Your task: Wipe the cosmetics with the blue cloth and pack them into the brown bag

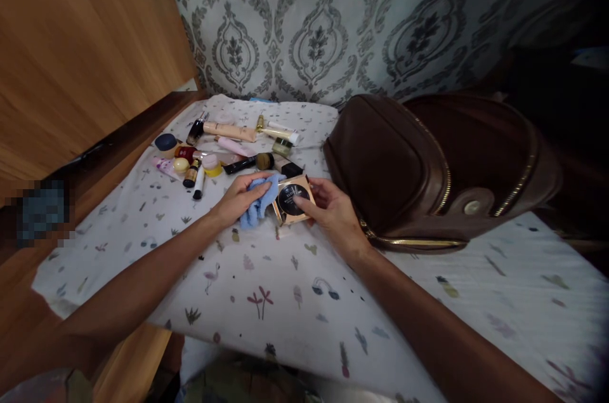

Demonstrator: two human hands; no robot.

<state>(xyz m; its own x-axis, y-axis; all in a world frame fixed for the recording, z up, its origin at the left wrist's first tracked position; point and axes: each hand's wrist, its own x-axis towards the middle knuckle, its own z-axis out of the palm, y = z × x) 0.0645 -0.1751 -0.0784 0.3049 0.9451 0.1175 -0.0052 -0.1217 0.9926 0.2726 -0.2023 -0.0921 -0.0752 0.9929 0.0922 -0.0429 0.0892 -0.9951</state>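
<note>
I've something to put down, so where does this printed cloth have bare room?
The widest bare patch of cloth lies between the left forearm and right forearm; another, between the left forearm and the cloth's left edge. Makeup crowds the area behind the left hand; the brown bag takes the back right.

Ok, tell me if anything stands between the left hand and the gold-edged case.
Yes: the blue cloth, bunched in the left hand, lies between that hand and the gold-edged case. Whether that hand also touches the case behind the cloth is unclear. Nothing visible stands between the right hand and the case.
</note>
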